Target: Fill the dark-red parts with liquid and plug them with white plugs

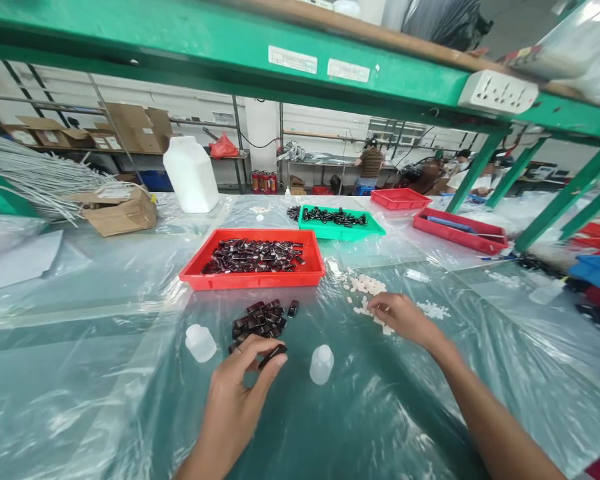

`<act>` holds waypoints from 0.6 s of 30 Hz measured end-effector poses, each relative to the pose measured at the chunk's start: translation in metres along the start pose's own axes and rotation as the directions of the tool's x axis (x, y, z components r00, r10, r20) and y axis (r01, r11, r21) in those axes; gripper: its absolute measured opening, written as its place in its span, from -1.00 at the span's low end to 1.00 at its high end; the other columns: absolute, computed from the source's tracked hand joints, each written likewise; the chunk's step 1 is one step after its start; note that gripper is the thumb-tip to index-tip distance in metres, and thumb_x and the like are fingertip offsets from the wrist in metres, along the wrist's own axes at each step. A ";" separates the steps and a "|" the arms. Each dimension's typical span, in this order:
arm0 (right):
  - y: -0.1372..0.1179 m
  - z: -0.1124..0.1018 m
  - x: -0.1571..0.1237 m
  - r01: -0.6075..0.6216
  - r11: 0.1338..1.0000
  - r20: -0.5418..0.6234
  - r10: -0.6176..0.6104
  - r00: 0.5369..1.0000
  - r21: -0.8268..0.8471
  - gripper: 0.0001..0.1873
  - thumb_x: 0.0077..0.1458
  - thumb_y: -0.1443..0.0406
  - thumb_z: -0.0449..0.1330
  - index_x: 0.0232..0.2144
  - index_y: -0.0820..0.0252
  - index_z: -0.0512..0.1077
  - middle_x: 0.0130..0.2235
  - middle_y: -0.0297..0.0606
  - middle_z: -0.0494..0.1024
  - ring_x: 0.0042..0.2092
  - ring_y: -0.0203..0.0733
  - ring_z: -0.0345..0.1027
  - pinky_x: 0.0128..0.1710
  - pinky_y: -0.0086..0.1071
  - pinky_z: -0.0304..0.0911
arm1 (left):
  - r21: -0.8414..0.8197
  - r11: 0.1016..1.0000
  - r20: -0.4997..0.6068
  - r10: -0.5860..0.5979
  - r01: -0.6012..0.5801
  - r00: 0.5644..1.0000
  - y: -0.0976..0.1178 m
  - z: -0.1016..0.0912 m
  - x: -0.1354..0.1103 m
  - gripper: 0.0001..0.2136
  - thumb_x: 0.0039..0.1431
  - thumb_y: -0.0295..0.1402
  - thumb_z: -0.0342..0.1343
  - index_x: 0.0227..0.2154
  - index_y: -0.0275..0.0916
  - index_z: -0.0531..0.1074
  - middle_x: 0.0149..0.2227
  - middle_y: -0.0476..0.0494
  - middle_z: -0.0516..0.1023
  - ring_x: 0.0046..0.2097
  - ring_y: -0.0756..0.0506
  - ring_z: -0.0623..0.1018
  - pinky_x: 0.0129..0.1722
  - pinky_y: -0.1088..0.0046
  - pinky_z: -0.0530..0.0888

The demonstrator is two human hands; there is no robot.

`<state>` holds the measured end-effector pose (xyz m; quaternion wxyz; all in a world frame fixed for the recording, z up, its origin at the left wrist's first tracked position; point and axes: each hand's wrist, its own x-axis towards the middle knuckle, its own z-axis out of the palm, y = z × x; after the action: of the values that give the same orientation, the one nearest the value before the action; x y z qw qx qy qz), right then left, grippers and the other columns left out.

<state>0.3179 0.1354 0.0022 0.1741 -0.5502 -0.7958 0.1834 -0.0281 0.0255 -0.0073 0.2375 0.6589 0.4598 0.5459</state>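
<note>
Pinched between the thumb and fingers of my left hand [243,383] is a small dark plastic piece [273,357]. Just beyond it lies a pile of similar dark pieces [260,320], with one piece [293,308] apart on its right. My right hand [397,313] reaches down at the small white pieces [369,285], its fingertips closed together among them; whether it grips one is hidden. A small translucent bottle [322,365] stands between my hands, and another white bottle [201,343] is left of the pile.
Behind the pile sits a red tray [253,281] of dark pieces; a green tray [343,232] stands farther back. White bits [433,310] lie beyond my right wrist. A white jug [191,175] and a cardboard box [120,210] stand back left. A green shelf beam [220,50] crosses overhead.
</note>
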 end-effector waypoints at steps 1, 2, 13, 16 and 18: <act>-0.001 0.001 -0.002 -0.007 0.999 0.026 0.008 1.000 -0.036 -0.78 0.41 0.18 0.23 -0.07 0.23 0.49 -0.08 -0.20 0.56 -0.14 -0.18 0.50 -0.11 -0.21 0.51 | -0.002 1.000 0.015 0.001 0.000 1.000 0.001 0.000 -0.001 -0.92 0.31 -0.30 0.25 -0.20 -0.05 0.63 -0.29 -0.04 0.58 -0.36 -0.04 0.58 -0.44 0.58 0.53; -0.003 0.005 -0.002 -0.013 0.998 0.043 0.016 0.999 -0.069 -0.78 0.41 0.18 0.23 -0.05 0.22 0.49 -0.06 -0.19 0.56 -0.13 -0.17 0.50 -0.10 -0.21 0.51 | -0.006 1.000 0.030 0.003 -0.003 1.000 0.001 0.000 -0.001 -0.91 0.31 -0.30 0.25 -0.18 -0.04 0.63 -0.29 -0.05 0.58 -0.37 -0.03 0.58 -0.46 0.58 0.52; -0.059 0.018 0.014 0.103 0.995 -0.079 -0.102 0.992 0.008 -0.76 0.42 0.16 0.23 -0.08 0.23 0.50 -0.11 -0.22 0.56 -0.16 -0.18 0.50 -0.11 -0.21 0.50 | -0.122 0.992 0.019 0.017 -0.014 1.000 0.009 -0.001 -0.004 -0.87 0.35 -0.33 0.20 -0.16 -0.05 0.64 -0.22 -0.08 0.58 -0.44 0.02 0.57 -0.49 0.59 0.56; -0.111 0.019 -0.012 0.290 0.939 -0.200 -0.253 0.946 0.183 -0.73 0.46 0.14 0.15 -0.06 0.21 0.50 -0.17 -0.25 0.58 -0.21 -0.21 0.51 -0.18 -0.27 0.48 | -0.186 0.983 0.005 0.015 -0.014 1.000 0.014 -0.001 -0.006 -0.87 0.34 -0.34 0.19 -0.15 -0.07 0.64 -0.23 -0.06 0.57 -0.49 0.04 0.57 -0.48 0.57 0.59; -0.145 0.025 -0.030 0.395 0.881 -0.292 -0.317 0.902 0.263 -0.78 0.47 0.15 0.14 -0.07 0.10 0.52 -0.16 -0.29 0.61 -0.20 -0.23 0.51 -0.20 -0.34 0.45 | -0.225 0.974 0.001 0.015 -0.015 1.000 0.019 -0.001 -0.006 -0.88 0.34 -0.35 0.20 -0.16 -0.10 0.63 -0.26 -0.06 0.56 -0.49 0.03 0.60 -0.47 0.56 0.60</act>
<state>0.1984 0.0570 0.0478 0.3858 -0.3766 -0.8170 0.2046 -0.0223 0.0112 0.0052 0.3072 0.6319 0.3897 0.5954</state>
